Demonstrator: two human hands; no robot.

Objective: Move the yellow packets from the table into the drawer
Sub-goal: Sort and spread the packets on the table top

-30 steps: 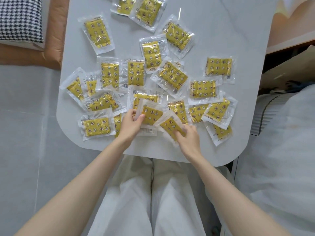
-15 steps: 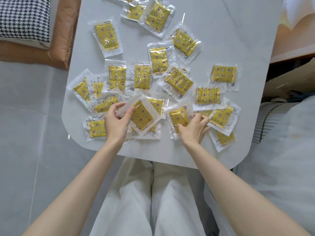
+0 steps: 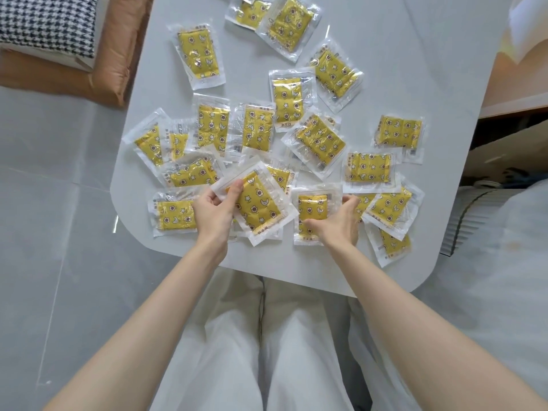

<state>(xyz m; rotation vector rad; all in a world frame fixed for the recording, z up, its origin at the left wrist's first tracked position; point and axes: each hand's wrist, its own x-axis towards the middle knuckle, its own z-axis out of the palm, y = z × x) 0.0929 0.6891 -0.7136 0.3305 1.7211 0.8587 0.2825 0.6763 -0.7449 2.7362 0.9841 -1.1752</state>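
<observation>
Several yellow packets in clear wrappers, printed with stars and moons, lie scattered over the white table (image 3: 385, 54). My left hand (image 3: 215, 210) grips one yellow packet (image 3: 258, 206) by its left edge, thumb on top, lifted and tilted above the others. My right hand (image 3: 338, 221) holds a second yellow packet (image 3: 311, 212), fingers curled round its right and lower edges. Another packet (image 3: 175, 215) lies just left of my left hand. No drawer shows clearly.
The table's near edge (image 3: 296, 277) runs above my lap in white trousers. A tan cushion (image 3: 118, 54) and a houndstooth cushion (image 3: 44, 22) sit at upper left. A dark opening with shelves and a white ribbed thing (image 3: 474, 209) stand at right. Grey floor tiles lie left.
Both hands have closed on packets. The left one has lifted its packet above the pile; the right has slid along its packet, now upright near the table's near edge.
</observation>
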